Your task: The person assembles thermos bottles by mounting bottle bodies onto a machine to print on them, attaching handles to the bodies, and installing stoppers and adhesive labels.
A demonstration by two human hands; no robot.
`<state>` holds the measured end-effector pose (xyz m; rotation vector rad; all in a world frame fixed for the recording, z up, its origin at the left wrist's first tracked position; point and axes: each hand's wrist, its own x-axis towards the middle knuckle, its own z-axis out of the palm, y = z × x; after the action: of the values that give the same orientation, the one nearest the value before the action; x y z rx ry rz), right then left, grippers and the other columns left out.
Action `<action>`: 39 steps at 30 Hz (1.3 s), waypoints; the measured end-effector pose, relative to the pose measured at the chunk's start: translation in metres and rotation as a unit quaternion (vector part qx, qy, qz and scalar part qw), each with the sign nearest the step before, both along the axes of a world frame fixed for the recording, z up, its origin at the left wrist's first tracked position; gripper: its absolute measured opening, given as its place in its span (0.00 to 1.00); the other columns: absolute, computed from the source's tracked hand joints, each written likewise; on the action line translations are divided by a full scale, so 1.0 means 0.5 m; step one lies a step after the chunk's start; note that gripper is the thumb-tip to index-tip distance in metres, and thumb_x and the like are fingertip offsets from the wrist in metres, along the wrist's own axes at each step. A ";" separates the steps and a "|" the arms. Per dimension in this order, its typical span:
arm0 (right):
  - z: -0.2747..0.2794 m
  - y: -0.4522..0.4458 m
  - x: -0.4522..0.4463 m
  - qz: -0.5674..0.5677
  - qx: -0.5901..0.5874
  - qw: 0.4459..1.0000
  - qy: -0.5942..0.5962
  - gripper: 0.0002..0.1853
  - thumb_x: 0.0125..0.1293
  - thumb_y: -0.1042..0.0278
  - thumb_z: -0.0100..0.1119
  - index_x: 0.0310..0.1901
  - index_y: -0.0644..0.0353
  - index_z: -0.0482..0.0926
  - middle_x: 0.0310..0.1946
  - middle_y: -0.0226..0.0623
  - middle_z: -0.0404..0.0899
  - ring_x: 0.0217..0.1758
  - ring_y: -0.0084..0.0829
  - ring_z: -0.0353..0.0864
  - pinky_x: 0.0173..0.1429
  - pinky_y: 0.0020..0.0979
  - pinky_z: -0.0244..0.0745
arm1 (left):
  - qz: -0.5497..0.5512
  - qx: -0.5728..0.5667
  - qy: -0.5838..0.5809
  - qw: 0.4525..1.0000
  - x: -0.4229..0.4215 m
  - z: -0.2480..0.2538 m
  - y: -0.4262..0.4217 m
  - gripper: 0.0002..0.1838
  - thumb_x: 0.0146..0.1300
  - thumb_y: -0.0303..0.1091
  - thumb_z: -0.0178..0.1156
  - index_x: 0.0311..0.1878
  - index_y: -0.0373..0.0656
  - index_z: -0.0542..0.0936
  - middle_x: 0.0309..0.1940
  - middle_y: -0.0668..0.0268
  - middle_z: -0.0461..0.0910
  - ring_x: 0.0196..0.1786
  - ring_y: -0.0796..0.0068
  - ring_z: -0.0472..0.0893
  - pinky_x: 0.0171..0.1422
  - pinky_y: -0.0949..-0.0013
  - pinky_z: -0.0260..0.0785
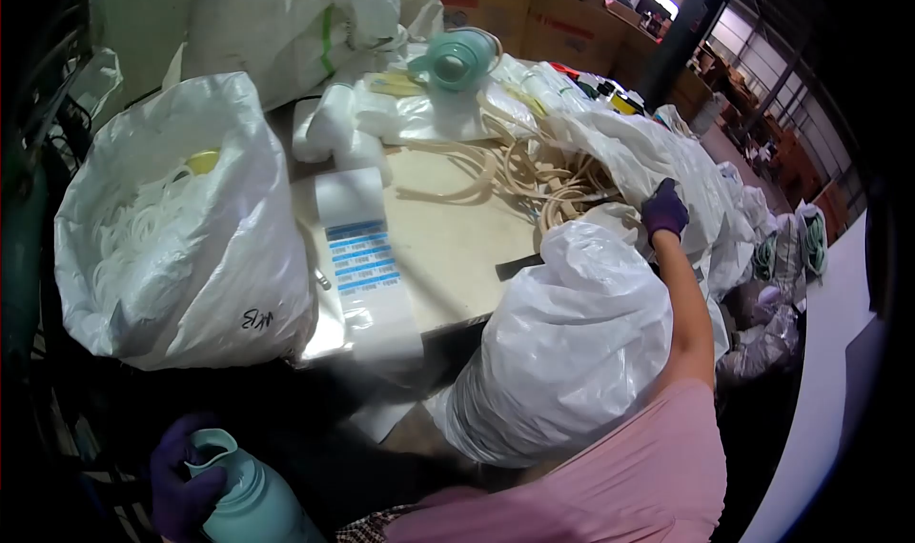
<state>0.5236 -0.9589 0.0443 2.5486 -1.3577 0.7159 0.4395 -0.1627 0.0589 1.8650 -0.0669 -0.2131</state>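
At the lower left, my left hand (188, 486), in a purple glove, grips a teal jug (255, 505) by its spouted mouth. The jug has a ridged shoulder, and its lower part runs out of view. My right arm reaches across the table. Its purple-gloved hand (664, 210) is closed on the edge of a white sack (640, 152). Beige ring-shaped strips (558, 176) spill from that sack onto the table beside the hand. Below my right forearm bulges a full white plastic bag (572, 333).
A white bag (191, 286) of translucent rings stands on the left. A roll of blue-printed labels (362, 257) hangs over the table (448, 229) edge. Another teal jug (456, 59) lies at the back, with cardboard boxes (572, 29) behind it.
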 end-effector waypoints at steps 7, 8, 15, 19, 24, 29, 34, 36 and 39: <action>0.187 0.257 0.234 0.301 -0.181 0.876 0.330 0.15 0.63 0.64 0.65 0.51 0.51 0.87 0.45 0.46 0.88 0.47 0.44 0.88 0.51 0.41 0.82 | 0.098 0.067 0.055 0.991 -0.017 0.038 0.046 0.18 0.49 0.35 0.68 0.42 0.37 0.80 0.41 0.61 0.82 0.41 0.70 0.82 0.49 0.66 0.76; 0.186 0.298 0.256 0.517 -0.052 0.820 0.241 0.18 0.59 0.69 0.68 0.52 0.54 0.85 0.40 0.45 0.88 0.42 0.46 0.87 0.51 0.41 0.83 | 0.148 0.104 -0.018 0.983 -0.034 -0.023 0.117 0.19 0.50 0.34 0.68 0.44 0.38 0.78 0.40 0.62 0.80 0.41 0.70 0.80 0.50 0.66 0.75; -0.091 0.127 0.295 0.317 0.055 0.829 0.458 0.52 0.42 0.70 0.79 0.74 0.35 0.67 0.73 0.48 0.67 0.72 0.54 0.72 0.74 0.43 0.72 | 0.173 0.024 -0.140 0.975 -0.137 -0.084 0.372 0.19 0.62 0.40 0.62 0.51 0.38 0.75 0.51 0.57 0.80 0.53 0.64 0.80 0.60 0.61 0.73; -0.122 0.127 0.305 0.336 0.008 0.815 0.471 0.51 0.42 0.68 0.80 0.72 0.39 0.68 0.62 0.50 0.78 0.64 0.54 0.79 0.68 0.47 0.76 | 0.163 -0.084 -0.174 0.968 -0.189 -0.120 0.378 0.27 0.71 0.49 0.56 0.63 0.37 0.73 0.60 0.56 0.80 0.60 0.62 0.80 0.66 0.59 0.72; -0.130 0.187 0.287 0.360 -0.077 0.766 0.527 0.41 0.45 0.64 0.79 0.65 0.44 0.74 0.63 0.45 0.79 0.62 0.50 0.82 0.65 0.46 0.79 | 0.166 -0.162 -0.203 0.951 -0.273 -0.123 0.412 0.32 0.77 0.52 0.52 0.72 0.38 0.70 0.66 0.57 0.77 0.65 0.62 0.78 0.71 0.59 0.70; -0.079 0.260 0.296 0.409 -0.127 0.786 0.445 0.14 0.60 0.63 0.63 0.48 0.46 0.86 0.49 0.44 0.87 0.53 0.48 0.87 0.58 0.49 0.82 | 0.161 -0.206 -0.226 0.938 -0.330 -0.125 0.409 0.33 0.77 0.52 0.49 0.75 0.38 0.67 0.68 0.58 0.74 0.68 0.62 0.75 0.73 0.60 0.68; -0.016 0.240 0.363 0.499 -0.074 0.823 0.262 0.15 0.63 0.56 0.65 0.51 0.46 0.85 0.49 0.47 0.86 0.51 0.53 0.85 0.55 0.49 0.80 | 0.071 -0.301 -0.202 0.929 -0.314 -0.118 0.401 0.34 0.78 0.52 0.46 0.77 0.39 0.64 0.71 0.59 0.71 0.71 0.63 0.72 0.76 0.62 0.65; 0.029 0.267 0.372 0.494 -0.054 0.852 0.165 0.17 0.65 0.52 0.66 0.51 0.50 0.86 0.45 0.48 0.86 0.50 0.54 0.85 0.54 0.48 0.79 | 0.117 -0.134 -0.216 0.960 -0.344 -0.122 0.454 0.29 0.80 0.44 0.44 0.78 0.39 0.65 0.74 0.60 0.69 0.73 0.65 0.71 0.77 0.64 0.64; 0.096 0.307 0.353 0.444 0.015 0.888 0.116 0.23 0.70 0.44 0.62 0.51 0.55 0.86 0.43 0.52 0.86 0.50 0.53 0.85 0.56 0.47 0.76 | 0.248 0.176 -0.214 0.928 -0.335 -0.045 0.373 0.23 0.78 0.43 0.50 0.67 0.38 0.75 0.61 0.61 0.79 0.62 0.72 0.78 0.71 0.69 0.66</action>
<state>0.7001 -0.8052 0.0925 3.0941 -0.0582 0.4515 0.2719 0.0239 0.0363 2.1873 0.1544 0.5713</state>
